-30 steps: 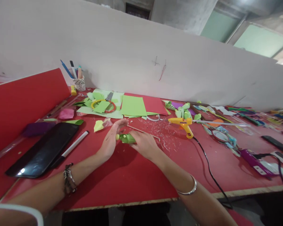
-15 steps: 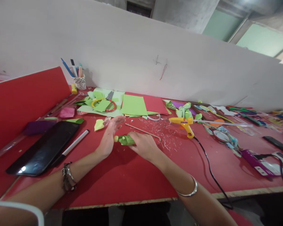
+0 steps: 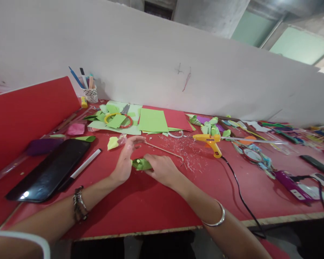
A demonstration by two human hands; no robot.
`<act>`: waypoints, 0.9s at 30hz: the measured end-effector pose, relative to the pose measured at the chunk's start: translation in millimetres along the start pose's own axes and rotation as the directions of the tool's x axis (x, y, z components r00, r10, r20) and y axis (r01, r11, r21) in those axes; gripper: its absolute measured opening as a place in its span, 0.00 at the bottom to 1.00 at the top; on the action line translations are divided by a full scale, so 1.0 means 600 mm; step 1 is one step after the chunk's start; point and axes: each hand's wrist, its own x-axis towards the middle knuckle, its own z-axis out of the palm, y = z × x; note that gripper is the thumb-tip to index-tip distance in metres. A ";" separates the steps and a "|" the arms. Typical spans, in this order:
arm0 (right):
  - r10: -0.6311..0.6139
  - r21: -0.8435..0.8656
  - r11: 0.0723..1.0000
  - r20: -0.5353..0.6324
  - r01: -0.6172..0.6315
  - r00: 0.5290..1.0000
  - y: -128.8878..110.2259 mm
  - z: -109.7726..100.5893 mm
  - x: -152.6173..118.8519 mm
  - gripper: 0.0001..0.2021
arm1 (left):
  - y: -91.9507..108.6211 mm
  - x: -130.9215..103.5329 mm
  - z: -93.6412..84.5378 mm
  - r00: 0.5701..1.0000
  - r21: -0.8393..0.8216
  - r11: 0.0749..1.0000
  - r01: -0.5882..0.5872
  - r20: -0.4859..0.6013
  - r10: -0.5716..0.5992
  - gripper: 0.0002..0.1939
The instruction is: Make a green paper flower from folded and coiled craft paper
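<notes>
Rolled green paper [image 3: 140, 164], with a small pale yellow-green tip at its left end, lies in the grip of my right hand [image 3: 162, 169]. My left hand [image 3: 124, 162] is upright at that left end, its palm turned toward the roll and its fingers extended and slightly curved. The palm appears to touch the tip. Behind both hands a thin stick [image 3: 164, 149] rests on the red table [image 3: 140, 205]. Several similar green paper pieces [image 3: 209, 126] lie further back on the right.
A yellow glue gun [image 3: 212, 143] with a black cord lies to the right, among scattered scraps. Scissors [image 3: 118, 120] sit on cut green paper [image 3: 153, 120] at the back. On the left are a black phone [image 3: 51, 169], a marker [image 3: 86, 163] and a pen cup [image 3: 90, 95].
My left fingers have curled a little toward the roll. The green roll has turned and sits slightly further left, its tip now up against my left palm.
</notes>
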 end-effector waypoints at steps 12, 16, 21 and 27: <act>-0.026 -0.067 0.997 -0.014 0.025 1.000 -0.001 0.006 0.001 0.12 | 0.003 0.001 -0.001 1.000 -0.031 1.000 0.002 0.012 -0.002 0.21; -0.032 -0.089 0.996 -0.007 0.032 0.999 -0.001 0.007 0.002 0.11 | -0.002 -0.001 -0.002 0.998 -0.024 1.000 0.000 0.064 0.002 0.22; -0.049 -0.044 0.998 -0.020 0.048 0.999 0.005 0.009 0.001 0.11 | -0.005 0.006 -0.011 0.999 -0.012 1.000 -0.012 0.040 0.013 0.22; -0.035 0.003 0.999 -0.002 0.035 0.999 0.005 0.009 0.001 0.11 | -0.005 0.005 -0.009 0.999 -0.024 0.999 0.025 0.027 -0.025 0.22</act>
